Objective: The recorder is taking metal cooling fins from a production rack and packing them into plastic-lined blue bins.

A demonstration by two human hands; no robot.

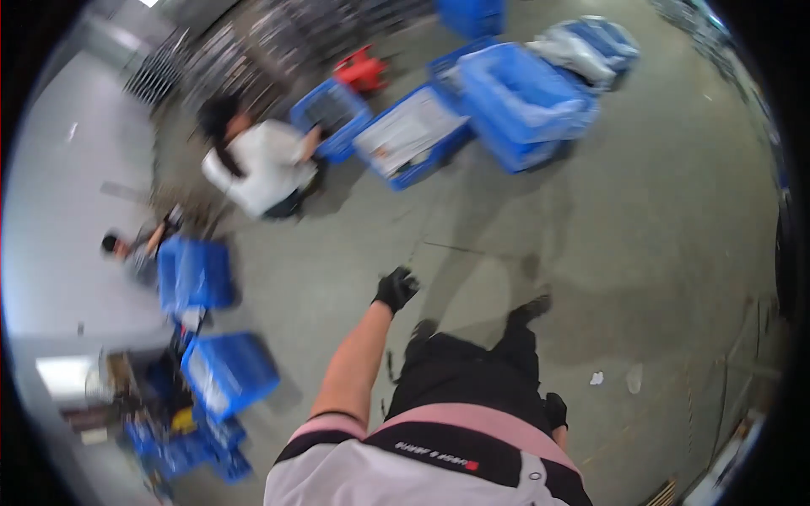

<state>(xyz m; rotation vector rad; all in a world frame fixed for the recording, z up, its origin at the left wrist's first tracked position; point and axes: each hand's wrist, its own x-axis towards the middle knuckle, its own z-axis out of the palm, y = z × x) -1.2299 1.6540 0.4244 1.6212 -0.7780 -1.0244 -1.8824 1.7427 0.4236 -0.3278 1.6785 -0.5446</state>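
Observation:
My left hand [396, 289], in a black glove, reaches forward over the grey floor with its fingers curled in. I see nothing held in it. My right hand [555, 411], also black-gloved, hangs low beside my right hip, partly behind my body. Its fingers are too hidden and blurred to read. Neither hand touches any of the bins. Ahead of my left hand stands a shallow blue crate [413, 135] with white sheets or packages on top. Beside it is a taller blue bin [527, 105] lined with a clear bluish plastic bag.
A person in white [261, 164] crouches by another blue crate [332, 118], near a red object [361, 69]. Another person [135, 257] is at the far left by a blue bin [196, 271]. A second bin [229, 374] stands nearer. Stacked metal racks line the back.

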